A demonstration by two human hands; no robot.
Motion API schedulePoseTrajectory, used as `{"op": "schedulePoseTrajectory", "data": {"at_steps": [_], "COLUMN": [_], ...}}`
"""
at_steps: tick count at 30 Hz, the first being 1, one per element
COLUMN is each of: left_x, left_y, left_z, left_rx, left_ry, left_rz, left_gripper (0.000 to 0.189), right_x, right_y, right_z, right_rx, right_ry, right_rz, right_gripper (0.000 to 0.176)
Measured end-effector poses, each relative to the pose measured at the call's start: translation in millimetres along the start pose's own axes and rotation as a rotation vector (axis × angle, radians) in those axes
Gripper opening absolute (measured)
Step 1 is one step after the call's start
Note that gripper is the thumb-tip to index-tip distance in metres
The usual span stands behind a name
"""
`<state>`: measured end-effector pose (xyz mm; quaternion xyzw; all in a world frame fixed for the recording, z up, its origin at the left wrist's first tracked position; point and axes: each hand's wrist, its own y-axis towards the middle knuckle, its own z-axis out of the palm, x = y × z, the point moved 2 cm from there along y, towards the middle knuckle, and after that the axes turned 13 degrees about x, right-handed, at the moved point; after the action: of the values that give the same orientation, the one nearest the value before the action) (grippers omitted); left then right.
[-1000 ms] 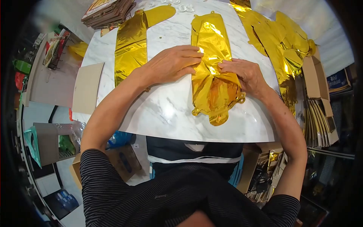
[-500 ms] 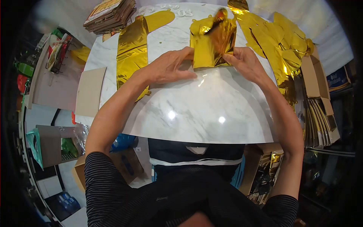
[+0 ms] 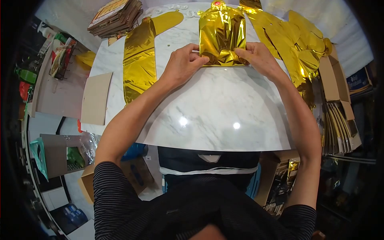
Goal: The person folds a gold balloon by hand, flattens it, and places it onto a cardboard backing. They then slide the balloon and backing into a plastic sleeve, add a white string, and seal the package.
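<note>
A folded gold foil balloon (image 3: 220, 36) lies on the far middle of the marble-patterned table, with a small red spot at its top. My left hand (image 3: 184, 66) is closed at its lower left edge, thumb and fingers pinching the foil. On the opposite side my right hand (image 3: 259, 59) grips the lower right edge, its thumb on the creased front. A flat gold foil balloon (image 3: 140, 60) stretches out left of my left hand. More flat gold foil balloons (image 3: 294, 44) lie heaped to the right of my right hand.
Stacked cardboard pieces (image 3: 114, 18) stand at the back left, near small white rings (image 3: 178, 7). A cardboard sheet (image 3: 97, 98) rests at the table's left edge. On the right is an open carton (image 3: 334, 80) above upright flat packs (image 3: 338, 128).
The folded foil's raised, blurred upper part has been laid back, so the piece now extends farther away from me. My left hand has closed on its edge; the right keeps its grip.
</note>
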<state>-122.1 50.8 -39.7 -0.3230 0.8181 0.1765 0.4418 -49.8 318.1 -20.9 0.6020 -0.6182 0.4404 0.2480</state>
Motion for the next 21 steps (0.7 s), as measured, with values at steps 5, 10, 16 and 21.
{"op": "schedulePoseTrajectory", "data": {"at_steps": [5, 10, 16, 21], "left_x": [4, 0, -8, -10], "left_y": [0, 0, 2, 3], "left_z": [4, 4, 2, 4], "left_rx": [-0.048, -0.098, -0.094, -0.111], "left_ry": [0.026, 0.068, 0.126, 0.155], "left_rz": [-0.003, 0.005, -0.046, -0.036], "left_gripper": [0.041, 0.046, 0.049, 0.049], "right_x": [1, -10, -5, -1], "right_y": [-17, -23, -21, -20], "right_z": [5, 5, 11, 12], "right_rx": [-0.093, -0.09, -0.153, -0.198], "right_ry": [-0.039, -0.064, -0.135, -0.187], "right_rz": [-0.082, -0.033, 0.013, 0.061], "right_gripper": [0.038, 0.055, 0.05, 0.051]}}
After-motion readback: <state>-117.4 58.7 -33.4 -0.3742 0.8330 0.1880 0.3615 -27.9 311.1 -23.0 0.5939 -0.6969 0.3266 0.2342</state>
